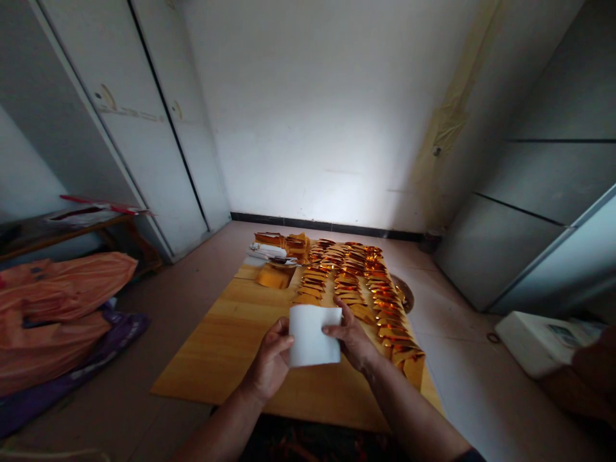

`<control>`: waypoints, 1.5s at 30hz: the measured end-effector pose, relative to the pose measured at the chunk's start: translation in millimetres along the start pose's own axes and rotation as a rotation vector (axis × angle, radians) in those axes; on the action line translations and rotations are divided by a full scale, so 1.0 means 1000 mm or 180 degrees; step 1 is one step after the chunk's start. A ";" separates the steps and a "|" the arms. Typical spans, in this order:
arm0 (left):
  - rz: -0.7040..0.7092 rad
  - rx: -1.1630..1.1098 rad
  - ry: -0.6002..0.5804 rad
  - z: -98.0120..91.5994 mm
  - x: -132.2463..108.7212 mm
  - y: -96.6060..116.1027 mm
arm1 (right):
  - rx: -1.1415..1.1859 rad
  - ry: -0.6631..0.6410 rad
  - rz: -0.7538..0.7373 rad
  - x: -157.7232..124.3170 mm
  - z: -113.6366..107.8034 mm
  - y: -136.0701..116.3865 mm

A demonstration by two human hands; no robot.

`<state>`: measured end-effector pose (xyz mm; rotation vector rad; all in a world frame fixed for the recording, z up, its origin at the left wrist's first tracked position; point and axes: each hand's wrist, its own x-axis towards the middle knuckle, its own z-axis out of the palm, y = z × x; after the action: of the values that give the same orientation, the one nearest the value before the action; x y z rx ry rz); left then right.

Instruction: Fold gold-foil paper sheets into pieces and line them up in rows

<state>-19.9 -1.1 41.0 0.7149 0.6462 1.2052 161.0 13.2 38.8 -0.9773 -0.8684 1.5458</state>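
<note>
I hold a white sheet of paper with both hands above a low wooden board. My left hand grips its left edge, thumb on top. My right hand pinches the upper right corner. Beyond the sheet, several folded gold foil pieces lie in three overlapping rows running away from me along the board's right half. At the board's far left end sit a stack of gold sheets and a small heap of white and gold papers.
Orange bags lie piled on the floor at left, next to a low wooden table. A white box stands at right. White cabinet doors and a white wall close the room.
</note>
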 end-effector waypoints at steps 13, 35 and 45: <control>-0.0119 0.3246 -0.0067 -0.041 0.012 -0.028 | -0.3798 -0.0491 -0.0169 0.041 -0.014 -0.014; -0.1401 0.3026 -0.0074 -0.032 0.011 -0.020 | -0.5088 -0.1121 -0.1957 -0.053 -0.026 0.039; -0.0168 0.4508 -0.1284 -0.041 0.004 -0.013 | -0.5059 -0.1085 -0.1960 -0.054 -0.024 0.037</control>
<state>-42.6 6.3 5.7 2.0222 1.1284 0.3511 174.0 -45.9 3.4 -1.2425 -2.4826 0.2318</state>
